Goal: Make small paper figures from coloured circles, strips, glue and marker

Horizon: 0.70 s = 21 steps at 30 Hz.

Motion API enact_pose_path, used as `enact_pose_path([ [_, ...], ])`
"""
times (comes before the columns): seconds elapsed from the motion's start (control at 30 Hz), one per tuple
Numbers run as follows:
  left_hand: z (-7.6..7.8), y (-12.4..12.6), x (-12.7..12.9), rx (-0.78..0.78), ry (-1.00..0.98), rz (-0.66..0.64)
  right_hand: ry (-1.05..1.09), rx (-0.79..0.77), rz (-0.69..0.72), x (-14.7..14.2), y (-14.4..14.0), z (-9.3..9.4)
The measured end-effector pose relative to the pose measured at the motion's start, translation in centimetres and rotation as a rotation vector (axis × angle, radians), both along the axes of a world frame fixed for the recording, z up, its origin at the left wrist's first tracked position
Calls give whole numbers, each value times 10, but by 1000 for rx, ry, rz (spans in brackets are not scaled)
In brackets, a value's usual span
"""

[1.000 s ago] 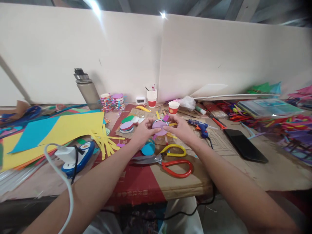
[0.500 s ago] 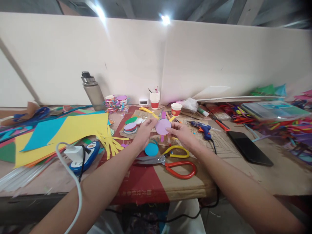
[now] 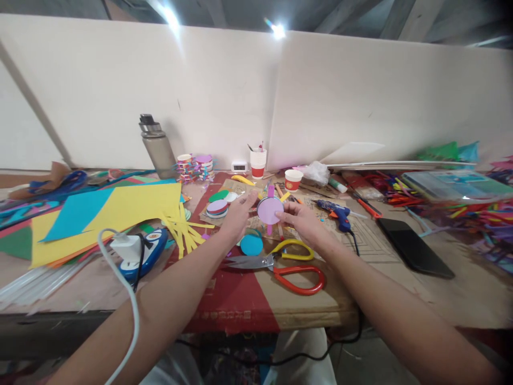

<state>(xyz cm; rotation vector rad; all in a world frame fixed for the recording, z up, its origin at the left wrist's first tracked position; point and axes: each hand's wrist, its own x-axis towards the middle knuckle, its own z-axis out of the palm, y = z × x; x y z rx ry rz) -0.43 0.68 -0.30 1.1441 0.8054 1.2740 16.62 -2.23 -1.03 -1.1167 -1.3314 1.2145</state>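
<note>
A purple paper disc (image 3: 270, 210) with small pink tabs at its top and bottom stands upright above the table. My right hand (image 3: 301, 222) pinches its right edge. My left hand (image 3: 239, 215) is just left of the disc with fingers spread, touching or nearly touching its rim. A blue paper circle (image 3: 251, 245) lies flat below the hands. Scissors (image 3: 280, 266) with one yellow and one red handle lie in front of my wrists.
Yellow and blue paper sheets (image 3: 108, 211) cover the left side, with cut yellow strips (image 3: 185, 231). A stack of paper circles (image 3: 217, 207), a grey bottle (image 3: 158, 148), paper cups (image 3: 293, 180), a blue glue gun (image 3: 339, 213) and a black phone (image 3: 414, 247) surround the hands. A white charger (image 3: 127, 247) sits near left.
The purple disc has been lifted from lying flat between both hands to standing upright. My left hand has loosened, its fingers now spread beside the disc. The view shifted slightly.
</note>
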Motion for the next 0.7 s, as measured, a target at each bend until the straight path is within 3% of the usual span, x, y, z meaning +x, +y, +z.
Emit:
enact_pose_path([
  [0.7,0,-3,-1,1,43,-7,26,-21,-36,1,0,-1],
])
